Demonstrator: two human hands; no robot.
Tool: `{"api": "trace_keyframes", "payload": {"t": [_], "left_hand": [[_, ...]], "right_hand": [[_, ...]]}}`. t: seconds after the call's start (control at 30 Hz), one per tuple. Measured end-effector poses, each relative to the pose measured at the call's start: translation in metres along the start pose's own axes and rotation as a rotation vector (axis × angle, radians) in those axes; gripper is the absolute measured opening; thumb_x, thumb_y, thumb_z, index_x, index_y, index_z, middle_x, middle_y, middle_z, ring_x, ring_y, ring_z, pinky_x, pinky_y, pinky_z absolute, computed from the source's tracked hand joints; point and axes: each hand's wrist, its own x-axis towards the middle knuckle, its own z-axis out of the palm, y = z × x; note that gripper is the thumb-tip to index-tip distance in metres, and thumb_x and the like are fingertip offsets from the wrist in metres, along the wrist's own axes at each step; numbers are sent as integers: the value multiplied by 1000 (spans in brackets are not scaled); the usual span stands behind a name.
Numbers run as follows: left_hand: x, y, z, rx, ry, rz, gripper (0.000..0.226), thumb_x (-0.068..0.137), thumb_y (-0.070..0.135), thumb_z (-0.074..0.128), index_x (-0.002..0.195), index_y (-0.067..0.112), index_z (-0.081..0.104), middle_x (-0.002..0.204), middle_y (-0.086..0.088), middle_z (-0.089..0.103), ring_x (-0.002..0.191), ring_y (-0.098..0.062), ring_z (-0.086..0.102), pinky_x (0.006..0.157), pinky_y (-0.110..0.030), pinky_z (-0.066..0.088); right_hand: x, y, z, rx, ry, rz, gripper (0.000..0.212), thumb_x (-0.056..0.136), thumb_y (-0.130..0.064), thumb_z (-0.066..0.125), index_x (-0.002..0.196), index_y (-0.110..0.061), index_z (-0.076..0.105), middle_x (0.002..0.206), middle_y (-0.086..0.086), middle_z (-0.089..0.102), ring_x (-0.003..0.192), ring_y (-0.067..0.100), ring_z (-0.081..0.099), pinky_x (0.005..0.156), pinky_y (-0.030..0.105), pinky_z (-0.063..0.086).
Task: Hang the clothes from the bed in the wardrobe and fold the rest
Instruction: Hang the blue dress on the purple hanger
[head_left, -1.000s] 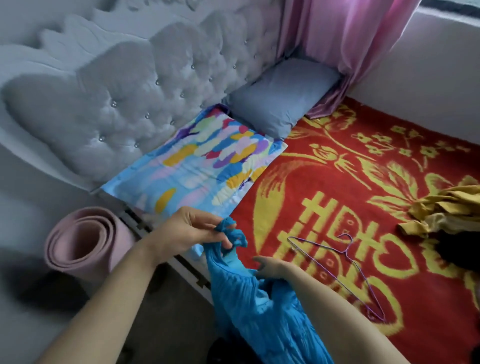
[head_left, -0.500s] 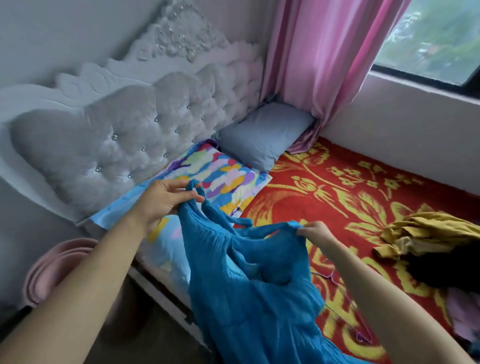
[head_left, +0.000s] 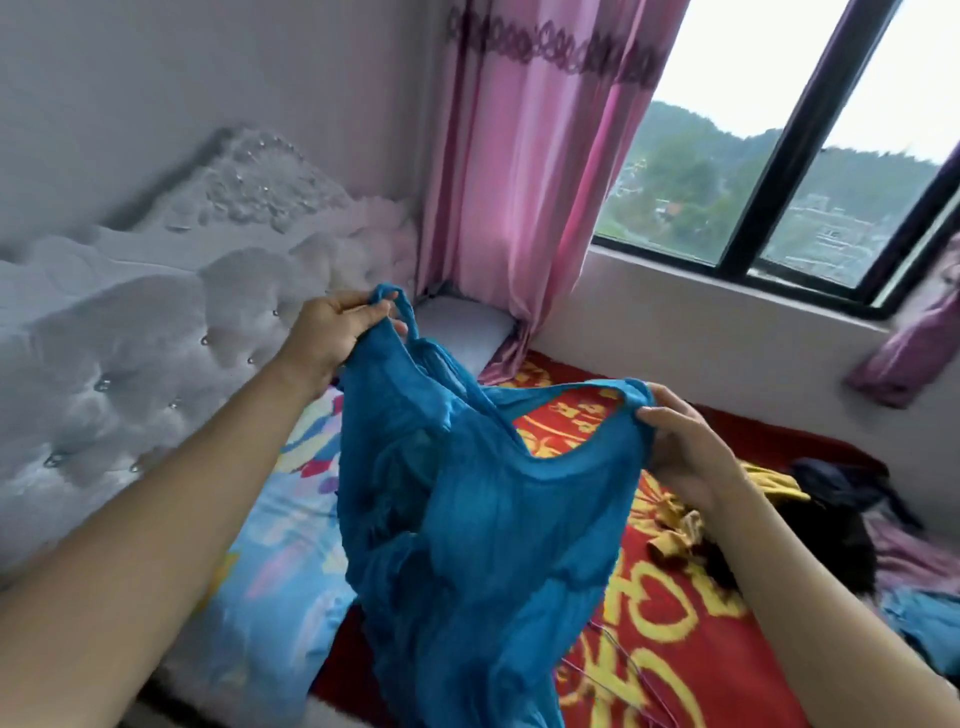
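View from the head camera, over the bed. A blue garment (head_left: 467, 519) is held up above the bed (head_left: 675, 649), spread between both hands so that its neckline gapes open and its body hangs down towards the mattress edge. The left hand (head_left: 332, 338) is closed round one shoulder strap, which loops out above the knuckles. The right hand (head_left: 680, 447) pinches the opposite shoulder between thumb and fingers. The garment is clear of the red and yellow blanket except, possibly, at its lower end, which is cut off by the frame.

A thin purple wire hanger (head_left: 649, 686), seen only in part, lies on the blanket just below the garment and is not yet threaded into it. To the right, a pile of clothes (head_left: 831, 509), with a yellow piece (head_left: 769, 480) at its near side, lies unsorted on the bed. A patterned pillow (head_left: 280, 571) and a grey pillow (head_left: 462, 332) rest against the padded headboard (head_left: 130, 364); a pink curtain (head_left: 519, 182) hangs beside the window (head_left: 779, 182). No wardrobe is in view.

The task is judged to be at an early stage: one garment is being opened out, presumably for the hanger, and nothing is shown hung or folded. The pile is left to be sorted, hung or folded.
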Motion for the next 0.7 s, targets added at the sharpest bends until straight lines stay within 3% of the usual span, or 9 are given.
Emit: {"api": "trace_keyframes", "payload": {"t": [0.13, 0.27, 0.33, 0.37, 0.43, 0.47, 0.7], "left_hand": [[-6, -56, -5, 138, -120, -221, 11, 94, 3, 51, 90, 6, 61, 49, -2, 64, 40, -9, 58, 43, -18, 49], [-14, -110, -13, 397, -112, -318, 15, 91, -1, 55, 82, 7, 62, 47, 3, 56, 49, -13, 49, 53, -23, 40], [-19, -134, -13, 500, -53, -351, 9, 90, 2, 58, 83, 4, 64, 62, -7, 57, 60, -17, 50, 57, -21, 40], [-23, -147, -13, 556, -23, -389, 12, 89, 7, 60, 98, 0, 64, 79, -14, 62, 73, -23, 57, 67, -24, 44], [-35, -174, -12, 707, 53, -530, 49, 89, 25, 61, 131, 3, 48, 123, -21, 55, 113, -35, 50, 93, -34, 39], [-46, -185, -9, 733, 102, -610, 59, 89, 32, 59, 138, 6, 39, 133, -22, 46, 123, -37, 42, 99, -36, 35], [-148, -254, 18, 319, 519, -1064, 58, 90, 39, 49, 133, 1, 41, 136, -28, 40, 123, -40, 39, 103, -43, 35]], "right_hand": [[-7, 30, -11, 17, 139, 54, 22, 90, -2, 48, 96, -18, 60, 66, 1, 68, 53, 11, 63, 50, 18, 51], [-12, 66, -22, 19, 177, 154, 30, 85, 0, 53, 104, -21, 63, 75, 4, 71, 62, 14, 68, 53, 22, 54], [-13, 80, -21, 41, 184, 172, 35, 83, 0, 56, 108, -23, 63, 84, 6, 73, 71, 16, 70, 58, 25, 56], [-12, 88, -19, 44, 181, 179, 37, 83, 0, 57, 110, -24, 63, 86, 6, 73, 75, 17, 71, 59, 26, 56], [-12, 98, -12, 26, 170, 180, 40, 83, 3, 58, 113, -25, 62, 86, 7, 74, 78, 18, 71, 60, 26, 56], [-11, 102, -8, 4, 165, 180, 42, 83, 4, 58, 113, -24, 61, 86, 8, 73, 79, 19, 71, 60, 26, 56], [-4, 120, 20, -89, 170, 162, 49, 86, 8, 55, 122, -24, 55, 96, 10, 68, 83, 19, 66, 67, 24, 56]]}}
